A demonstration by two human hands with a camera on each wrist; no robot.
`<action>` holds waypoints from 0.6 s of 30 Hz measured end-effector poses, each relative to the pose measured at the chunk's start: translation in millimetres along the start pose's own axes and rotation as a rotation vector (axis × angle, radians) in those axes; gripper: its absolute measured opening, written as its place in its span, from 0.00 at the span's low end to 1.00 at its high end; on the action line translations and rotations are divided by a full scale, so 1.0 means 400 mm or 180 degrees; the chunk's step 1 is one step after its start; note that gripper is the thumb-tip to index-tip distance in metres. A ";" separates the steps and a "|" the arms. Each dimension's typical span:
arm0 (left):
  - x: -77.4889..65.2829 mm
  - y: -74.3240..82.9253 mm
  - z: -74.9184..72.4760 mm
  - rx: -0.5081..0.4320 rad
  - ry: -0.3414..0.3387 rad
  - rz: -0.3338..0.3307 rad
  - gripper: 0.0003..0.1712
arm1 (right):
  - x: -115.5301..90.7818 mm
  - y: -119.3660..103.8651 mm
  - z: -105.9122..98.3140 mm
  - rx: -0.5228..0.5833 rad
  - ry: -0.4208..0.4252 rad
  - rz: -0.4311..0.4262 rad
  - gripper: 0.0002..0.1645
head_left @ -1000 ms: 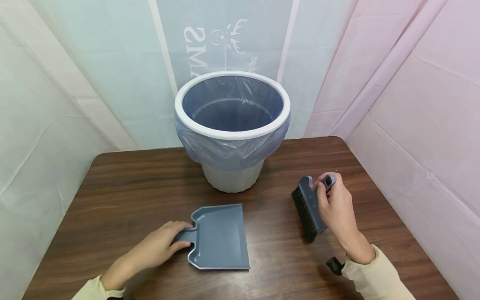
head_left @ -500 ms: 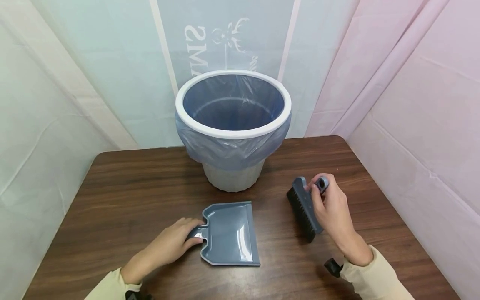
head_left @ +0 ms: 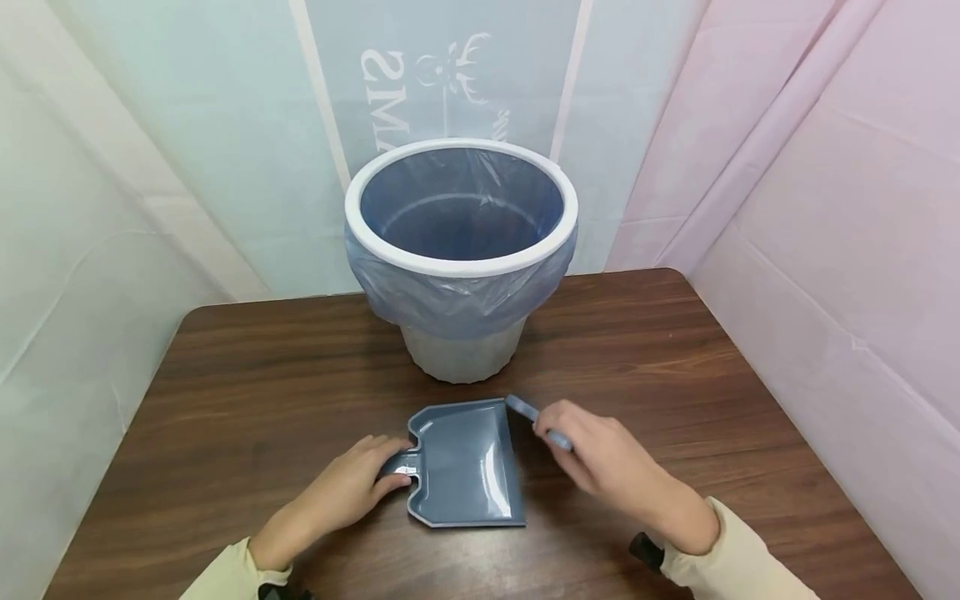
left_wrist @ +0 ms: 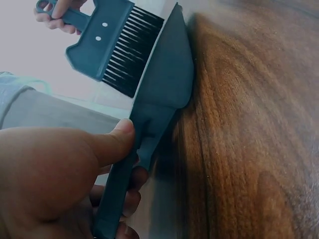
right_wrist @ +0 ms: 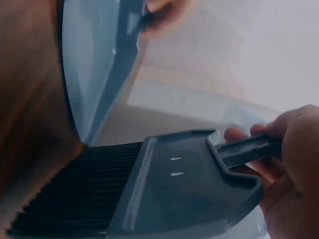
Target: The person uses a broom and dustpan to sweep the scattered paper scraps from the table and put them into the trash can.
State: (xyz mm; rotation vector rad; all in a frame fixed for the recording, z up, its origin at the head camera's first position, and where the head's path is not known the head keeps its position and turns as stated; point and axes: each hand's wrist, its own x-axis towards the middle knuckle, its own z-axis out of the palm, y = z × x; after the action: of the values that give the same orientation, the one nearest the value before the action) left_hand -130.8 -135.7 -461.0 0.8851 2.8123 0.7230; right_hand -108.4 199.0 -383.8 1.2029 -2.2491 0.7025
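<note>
A blue-grey dustpan (head_left: 461, 467) lies low at the table's front middle, its wide lip facing right. My left hand (head_left: 341, 492) grips its short handle, thumb on top and fingers underneath in the left wrist view. In my right hand (head_left: 615, 462) is a matching hand brush (right_wrist: 189, 184), held by its handle. The brush stands upright just off the dustpan's lip, so from the head only its top edge shows. Black bristles (left_wrist: 132, 52) point down near the lip. Several fingers of the right hand wrap the brush handle in the right wrist view.
Behind the dustpan stands a white-rimmed trash bin (head_left: 461, 267) lined with a translucent bag. The brown wooden table (head_left: 262, 375) is bordered by pale cloth walls (head_left: 847, 217) at the back and both sides.
My right hand has swung left with the brush, from the right side of the table to the dustpan's lip, turning it upright. The dustpan has slid right in my left hand.
</note>
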 end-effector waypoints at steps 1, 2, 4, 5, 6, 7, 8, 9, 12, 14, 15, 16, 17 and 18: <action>0.000 -0.001 -0.001 0.0011 0.0002 0.0010 0.24 | 0.000 -0.006 0.010 0.0005 -0.0083 -0.0110 0.13; 0.000 -0.001 -0.003 0.0033 0.0003 0.0022 0.24 | 0.000 -0.012 0.022 -0.0027 -0.0144 -0.0228 0.13; 0.001 -0.001 -0.005 0.0065 -0.0003 0.0054 0.24 | -0.001 -0.021 0.046 -0.0111 -0.0229 -0.0477 0.13; 0.002 -0.001 -0.006 0.0080 -0.0014 0.0056 0.24 | -0.002 -0.026 0.058 -0.0150 -0.0266 -0.0582 0.12; 0.002 0.000 -0.007 0.0084 -0.0025 0.0053 0.24 | -0.002 -0.031 0.070 -0.0173 -0.0305 -0.0672 0.12; 0.003 0.000 -0.008 0.0079 -0.0042 0.0050 0.24 | -0.002 -0.036 0.081 -0.0194 -0.0340 -0.0753 0.11; 0.003 0.001 -0.008 0.0075 -0.0058 0.0044 0.24 | -0.001 -0.042 0.091 -0.0198 -0.0375 -0.0821 0.11; 0.003 0.002 -0.008 0.0061 -0.0071 0.0035 0.24 | 0.000 -0.048 0.100 -0.0199 -0.0418 -0.0876 0.10; 0.005 0.004 -0.008 0.0018 -0.0099 -0.0014 0.25 | 0.002 -0.064 0.123 -0.0149 -0.0536 -0.0998 0.07; 0.007 0.006 -0.006 0.0004 -0.0111 -0.0044 0.25 | 0.003 -0.072 0.134 -0.0138 -0.0627 -0.1056 0.06; 0.007 0.007 -0.004 0.0000 -0.0112 -0.0054 0.25 | 0.002 -0.076 0.140 -0.0139 -0.0683 -0.1074 0.07; 0.008 0.008 -0.003 0.0004 -0.0117 -0.0071 0.26 | 0.001 -0.079 0.145 -0.0115 -0.0749 -0.1070 0.08; 0.008 0.008 -0.002 -0.0003 -0.0121 -0.0082 0.26 | 0.000 -0.082 0.150 -0.0084 -0.0825 -0.1059 0.09; 0.009 0.009 -0.001 -0.0001 -0.0126 -0.0091 0.26 | -0.002 -0.085 0.155 -0.0078 -0.0909 -0.1055 0.10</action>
State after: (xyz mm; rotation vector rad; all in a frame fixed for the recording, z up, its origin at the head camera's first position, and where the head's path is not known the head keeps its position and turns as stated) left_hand -131.9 -131.4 -458.6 0.8479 2.7842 0.6941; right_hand -90.2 143.5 -423.5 1.7020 -2.1870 0.3932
